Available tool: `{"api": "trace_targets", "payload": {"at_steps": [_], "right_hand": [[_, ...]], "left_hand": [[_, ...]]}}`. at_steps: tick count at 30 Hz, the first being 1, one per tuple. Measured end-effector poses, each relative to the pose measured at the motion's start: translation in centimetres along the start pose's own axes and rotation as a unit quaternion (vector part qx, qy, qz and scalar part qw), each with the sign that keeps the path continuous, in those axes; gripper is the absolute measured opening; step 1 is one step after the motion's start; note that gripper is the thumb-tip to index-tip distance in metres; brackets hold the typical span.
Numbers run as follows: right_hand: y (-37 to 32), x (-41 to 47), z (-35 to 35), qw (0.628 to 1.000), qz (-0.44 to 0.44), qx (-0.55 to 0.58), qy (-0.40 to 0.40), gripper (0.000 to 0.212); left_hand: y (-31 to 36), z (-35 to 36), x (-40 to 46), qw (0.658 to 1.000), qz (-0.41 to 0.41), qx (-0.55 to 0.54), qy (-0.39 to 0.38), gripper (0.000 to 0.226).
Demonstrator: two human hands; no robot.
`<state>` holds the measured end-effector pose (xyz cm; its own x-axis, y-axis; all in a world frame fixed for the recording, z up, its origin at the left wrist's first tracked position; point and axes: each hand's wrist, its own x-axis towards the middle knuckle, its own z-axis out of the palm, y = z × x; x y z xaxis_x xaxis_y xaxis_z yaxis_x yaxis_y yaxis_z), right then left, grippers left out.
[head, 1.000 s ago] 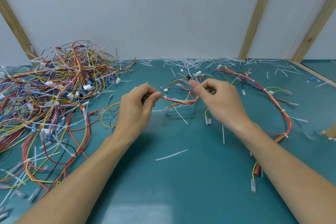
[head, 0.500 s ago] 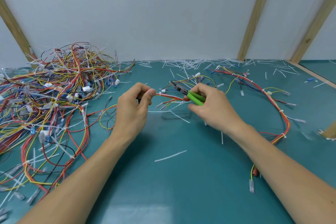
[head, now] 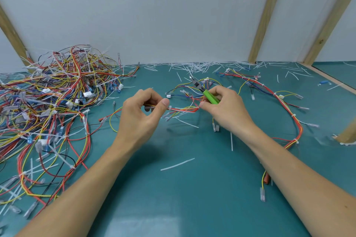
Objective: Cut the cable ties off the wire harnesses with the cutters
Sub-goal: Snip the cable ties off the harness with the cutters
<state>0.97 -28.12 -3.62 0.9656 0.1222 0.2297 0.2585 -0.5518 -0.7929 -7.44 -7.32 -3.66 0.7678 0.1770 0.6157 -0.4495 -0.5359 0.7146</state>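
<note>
Hands at frame ctr: your left hand [head: 140,119] pinches harness [head: 183,109]; right hand [head: 225,107] grips green-handled cutters [head: 207,93] w/ harness.

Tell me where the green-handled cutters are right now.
In the head view, right of centre: the green-handled cutters sit in the right hand, nose pointing up-left over the wire harness.

Teal table [head: 192,208]: tangled harness pile [head: 48,102] at left. One spread harness [head: 279,106] at right. Cut tie scraps [head: 198,67] scattered along back edge.
</note>
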Motion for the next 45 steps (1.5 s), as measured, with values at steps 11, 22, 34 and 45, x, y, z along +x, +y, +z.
{"api": "trace_targets", "payload": {"at_steps": [11,22,34,45], "right_hand": [[0.3,0.1,-0.4,0.991,0.092,0.006,-0.1,0.026],[-0.8,0.0,-0.5,0.944,0.159,0.253,-0.138,0.012],[-1.4,-1.2,0.6,0.91,0.151,0.353,-0.153,0.017],[-2.4,-2.3,1.1,0.945,0.008,0.296,-0.138,0.011]], "left_hand": [[0.5,0.3,-0.2,0.999,0.025,0.001,-0.027,0.019],[-0.3,0.3,-0.3,0.992,-0.009,0.109,-0.068,0.047],[1.0,0.5,-0.2,0.973,0.092,0.189,-0.092,0.022],[0.5,1.0,-0.4,0.972,0.091,0.18,-0.123,0.01]]}}
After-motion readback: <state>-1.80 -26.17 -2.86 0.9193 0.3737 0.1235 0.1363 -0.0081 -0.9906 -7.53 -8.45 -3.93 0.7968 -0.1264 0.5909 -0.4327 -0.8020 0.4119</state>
